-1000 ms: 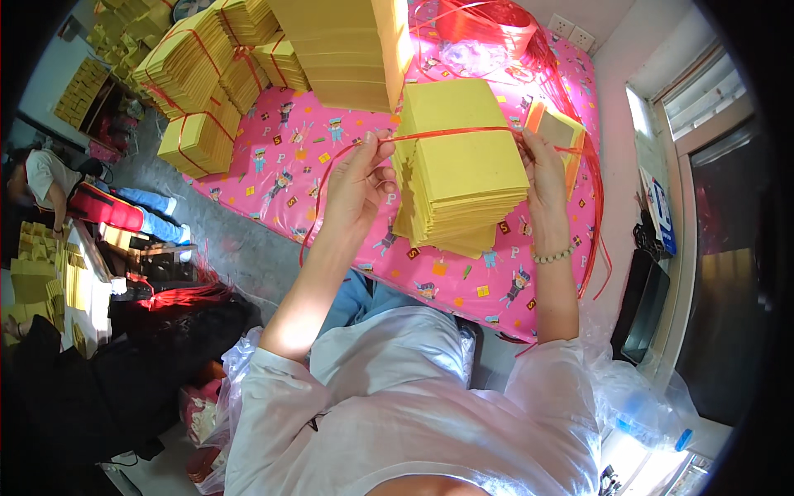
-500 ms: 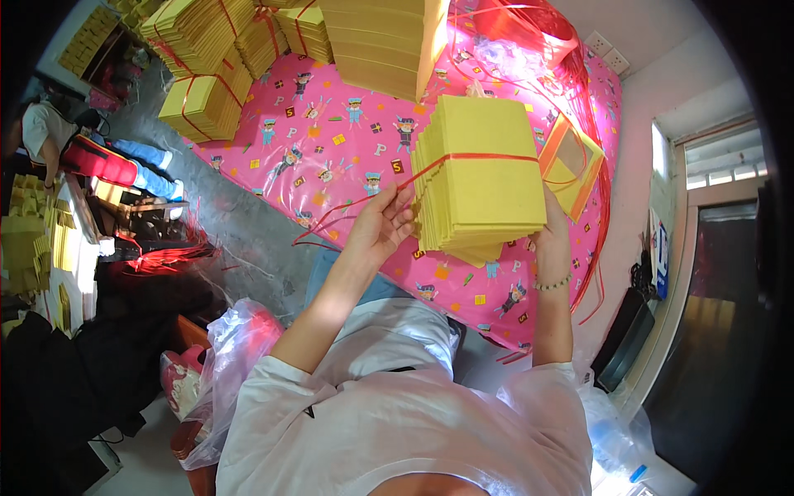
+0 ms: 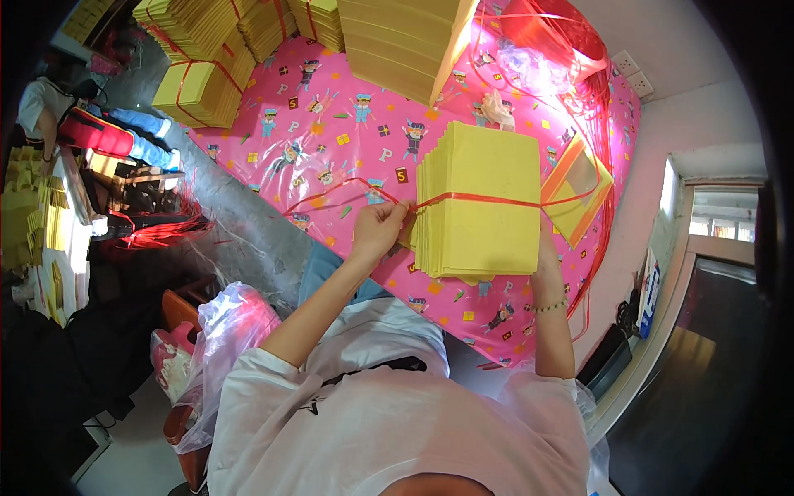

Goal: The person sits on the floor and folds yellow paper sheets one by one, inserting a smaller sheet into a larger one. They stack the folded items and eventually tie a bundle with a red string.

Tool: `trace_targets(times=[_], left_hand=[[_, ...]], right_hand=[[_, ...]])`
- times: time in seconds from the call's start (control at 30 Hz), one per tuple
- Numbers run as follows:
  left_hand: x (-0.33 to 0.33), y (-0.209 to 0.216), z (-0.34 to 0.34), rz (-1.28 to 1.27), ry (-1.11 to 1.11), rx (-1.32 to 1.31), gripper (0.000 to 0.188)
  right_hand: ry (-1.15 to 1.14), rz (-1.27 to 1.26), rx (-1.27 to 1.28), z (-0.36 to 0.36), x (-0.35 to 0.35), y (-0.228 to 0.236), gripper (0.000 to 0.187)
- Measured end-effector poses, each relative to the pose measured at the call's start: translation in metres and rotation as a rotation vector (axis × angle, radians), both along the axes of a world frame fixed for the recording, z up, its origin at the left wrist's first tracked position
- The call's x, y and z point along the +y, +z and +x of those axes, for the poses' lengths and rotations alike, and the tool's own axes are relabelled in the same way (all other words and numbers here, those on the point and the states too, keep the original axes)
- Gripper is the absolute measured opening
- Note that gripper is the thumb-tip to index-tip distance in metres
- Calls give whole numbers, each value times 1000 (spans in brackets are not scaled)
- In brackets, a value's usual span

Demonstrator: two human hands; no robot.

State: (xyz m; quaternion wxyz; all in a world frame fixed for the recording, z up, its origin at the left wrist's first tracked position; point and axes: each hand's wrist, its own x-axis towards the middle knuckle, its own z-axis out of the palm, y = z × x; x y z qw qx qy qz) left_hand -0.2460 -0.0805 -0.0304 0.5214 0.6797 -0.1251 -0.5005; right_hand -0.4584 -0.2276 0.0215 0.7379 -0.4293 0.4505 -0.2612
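A thick bundle of yellow paper [image 3: 493, 165] stands tilted toward me over the pink table, a red plastic ribbon [image 3: 496, 199] running across its middle. At the bundle's left side, my left hand [image 3: 380, 227] is closed in a pinch on the ribbon, whose loose end loops away to the left over the tablecloth. My right hand [image 3: 547, 269], below a beaded bracelet, lies against the bundle's right edge. Its fingers are hidden behind the paper. To the right of the bundle, the ribbon stretches on over a flat yellow piece with an orange border [image 3: 576, 194].
The pink patterned tablecloth [image 3: 347, 149] bears tied yellow bundles [image 3: 198, 91] at the far left and a large cardboard panel [image 3: 397, 41] at the back. Tangled red ribbon [image 3: 571, 50] lies back right. A plastic bag [image 3: 236, 322] sits beside me; another person [image 3: 91, 132] is far left.
The bundle has come slightly nearer to me. My left hand has gone from loosely curled fingers to a pinch on the ribbon beside it. The ribbon's loose end has shifted on the cloth.
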Motion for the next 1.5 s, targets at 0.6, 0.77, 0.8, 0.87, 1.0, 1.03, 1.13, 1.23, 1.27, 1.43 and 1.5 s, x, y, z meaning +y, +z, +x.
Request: trace_targets(times=[0.6,0.77,0.8,0.87,1.0,1.03,1.13,1.23,1.27,1.43,1.5], left_hand=[[-8,12,-20,-147,88,103,28],[-7,11,-16,-97,51,391,24],[-9,12,-15,-102,59,474,23],[-10,15,-16,-93,77,582,25],[-13,30,-13,-100,74,630,28],[-15,34,-10,-114,63,630,28],[-23,67,2,-270,8,574,26],[-42,61,31,-453,-222,415,26],[-48,63,38,-501,-236,364,25],[-73,98,53,-842,-263,-29,23],[-76,106,67,-953,-444,-133,19]], right_hand=[[-158,162,-77,-6,8,8,22],[-135,130,-97,-7,11,6,20],[-129,122,-104,-6,11,5,19],[-124,101,-116,-6,14,5,19],[-127,54,-161,-11,24,9,17],[-130,38,-177,-12,27,10,17],[-136,-28,-253,-13,30,18,15],[-129,-123,-372,-8,23,31,14],[-124,-149,-416,-5,18,34,14],[-79,-101,-622,14,-10,53,11],[64,-275,-598,6,-39,30,12]])
